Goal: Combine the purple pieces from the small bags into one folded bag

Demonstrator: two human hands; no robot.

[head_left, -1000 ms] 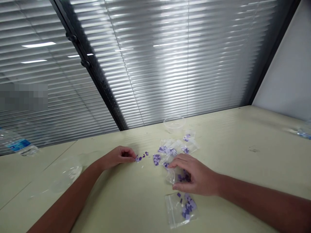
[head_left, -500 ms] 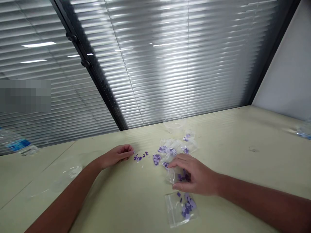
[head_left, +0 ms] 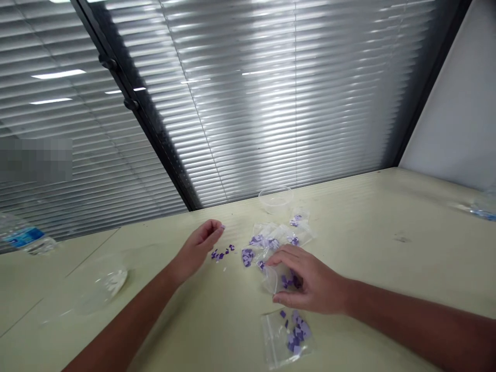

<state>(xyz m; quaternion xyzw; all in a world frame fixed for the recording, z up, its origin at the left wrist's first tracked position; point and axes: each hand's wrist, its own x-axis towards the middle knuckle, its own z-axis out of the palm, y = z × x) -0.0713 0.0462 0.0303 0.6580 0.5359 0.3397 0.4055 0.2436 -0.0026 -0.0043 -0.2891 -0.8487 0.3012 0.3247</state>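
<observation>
Just above a small scatter of purple pieces (head_left: 220, 255) on the table, my left hand (head_left: 201, 243) pinches a small purple piece (head_left: 222, 227) between thumb and fingertips. My right hand (head_left: 306, 281) curls around a clear plastic bag (head_left: 270, 280) with purple pieces in it, its thumb and fingers at the bag's opening. Below that hand a flat zip bag (head_left: 274, 338) holds more purple pieces. Several other small bags of purple pieces (head_left: 256, 240) lie in a cluster beyond my right hand.
A clear round container (head_left: 276, 197) stands by the window blinds. On the left are a clear container with white pieces (head_left: 116, 281) and a bottle with a blue label (head_left: 27, 236). Another bottle (head_left: 484, 212) is at the far right.
My left hand has lifted from beside the loose pieces and moved up and to the right, with the small piece at its fingertips. My right hand has stayed at the bag.
</observation>
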